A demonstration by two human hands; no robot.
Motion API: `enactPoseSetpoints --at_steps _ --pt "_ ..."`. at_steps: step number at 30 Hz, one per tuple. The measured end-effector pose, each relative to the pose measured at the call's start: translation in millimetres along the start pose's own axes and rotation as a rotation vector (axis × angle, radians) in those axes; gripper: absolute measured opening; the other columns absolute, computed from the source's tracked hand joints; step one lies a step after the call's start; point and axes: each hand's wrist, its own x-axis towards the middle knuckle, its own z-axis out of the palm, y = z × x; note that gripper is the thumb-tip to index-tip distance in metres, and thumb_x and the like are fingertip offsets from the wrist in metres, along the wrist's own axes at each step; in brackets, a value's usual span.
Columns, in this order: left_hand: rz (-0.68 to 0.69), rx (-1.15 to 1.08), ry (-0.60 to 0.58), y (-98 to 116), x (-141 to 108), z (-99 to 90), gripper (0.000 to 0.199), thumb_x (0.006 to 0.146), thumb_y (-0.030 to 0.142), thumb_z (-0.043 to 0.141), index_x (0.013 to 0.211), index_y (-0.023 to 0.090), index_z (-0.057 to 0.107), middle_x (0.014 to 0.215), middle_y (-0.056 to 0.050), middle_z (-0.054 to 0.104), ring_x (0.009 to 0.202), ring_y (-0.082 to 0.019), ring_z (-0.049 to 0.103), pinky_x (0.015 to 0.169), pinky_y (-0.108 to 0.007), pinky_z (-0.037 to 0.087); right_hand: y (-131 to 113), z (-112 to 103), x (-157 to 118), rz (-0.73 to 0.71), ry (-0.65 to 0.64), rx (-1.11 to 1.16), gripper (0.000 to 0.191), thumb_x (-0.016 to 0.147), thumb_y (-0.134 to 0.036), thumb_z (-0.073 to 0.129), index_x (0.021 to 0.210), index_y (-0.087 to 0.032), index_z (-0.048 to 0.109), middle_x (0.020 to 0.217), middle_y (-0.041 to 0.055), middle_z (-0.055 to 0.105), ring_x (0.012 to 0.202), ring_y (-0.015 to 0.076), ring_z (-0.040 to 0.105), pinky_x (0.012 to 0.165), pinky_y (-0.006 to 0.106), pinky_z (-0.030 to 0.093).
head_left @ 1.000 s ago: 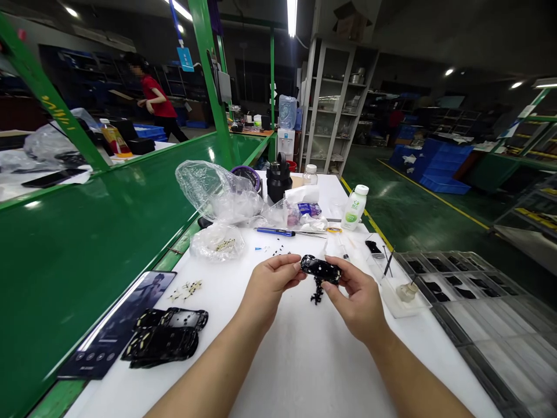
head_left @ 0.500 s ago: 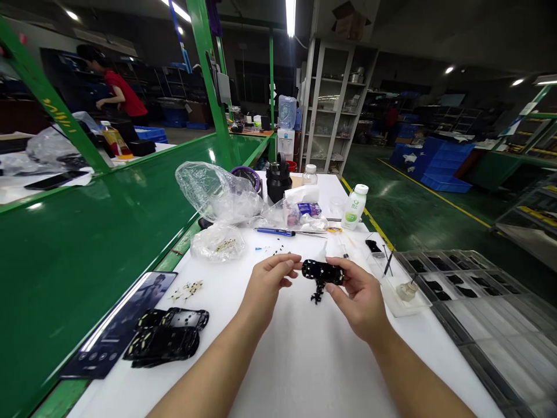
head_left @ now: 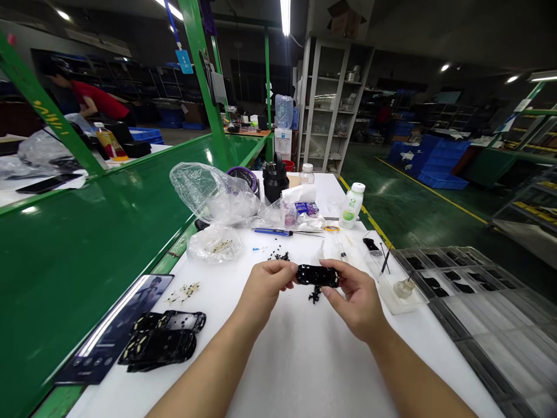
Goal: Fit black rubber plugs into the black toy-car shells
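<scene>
A glossy black model car body (head_left: 317, 276) is held level above the white table (head_left: 300, 360). My left hand (head_left: 268, 287) pinches its left end between thumb and fingers. At the other end, my right hand (head_left: 354, 296) grips it, thumb below and fingers behind. Just beneath the body lies a small heap of black parts (head_left: 315, 294) on the table. More tiny black parts (head_left: 282, 256) are scattered behind my left hand. Several similar black car bodies (head_left: 163, 342) are stacked at the left, near a spread of small cream-coloured pieces (head_left: 185, 292).
A phone (head_left: 117, 331) lies along the left edge. Plastic bags (head_left: 213, 194), a black bottle (head_left: 275, 181) and a white-green bottle (head_left: 352, 205) stand at the back. To the right are a small jar (head_left: 404, 287) in a tray and a compartment case (head_left: 461, 278). A person in red bends over at far left.
My left hand has come in from beside the car body and now grips its left end. The body has turned more level. The person in red has bent lower.
</scene>
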Motion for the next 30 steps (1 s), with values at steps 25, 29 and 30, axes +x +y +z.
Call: enactPoseSetpoints --at_steps 25,29,30 --pt "0.043 0.116 0.017 4.1 -1.9 2.9 0.023 0.076 0.037 0.068 0.063 0.019 0.071 0.06 -0.003 0.063 0.062 -0.016 0.049 0.063 -0.029 0.035 -0.5 -1.8 1.2 -0.045 0.012 -0.105 0.041 0.078 -0.013 0.063 0.118 -0.022 0.063 0.101 0.0049 0.068 0.084 0.0189 0.064 0.074 0.031 0.056" --pt "0.043 0.142 0.025 1.8 -1.4 2.2 0.022 0.078 0.037 0.066 0.068 0.018 0.071 0.06 -0.003 0.063 0.064 -0.016 0.05 0.063 -0.029 0.035 -1.2 -2.0 0.9 -0.028 0.008 -0.08 0.041 0.078 -0.013 0.063 0.118 -0.022 0.064 0.102 0.0047 0.068 0.086 0.0188 0.064 0.076 0.03 0.055" --pt "0.042 0.138 0.014 1.2 -1.2 1.9 0.022 0.079 0.037 0.065 0.07 0.018 0.071 0.061 -0.003 0.062 0.065 -0.016 0.051 0.062 -0.029 0.036 -1.6 -2.1 0.7 -0.026 0.006 -0.063 0.041 0.078 -0.013 0.063 0.118 -0.023 0.064 0.101 0.0043 0.068 0.086 0.0184 0.064 0.076 0.03 0.055"
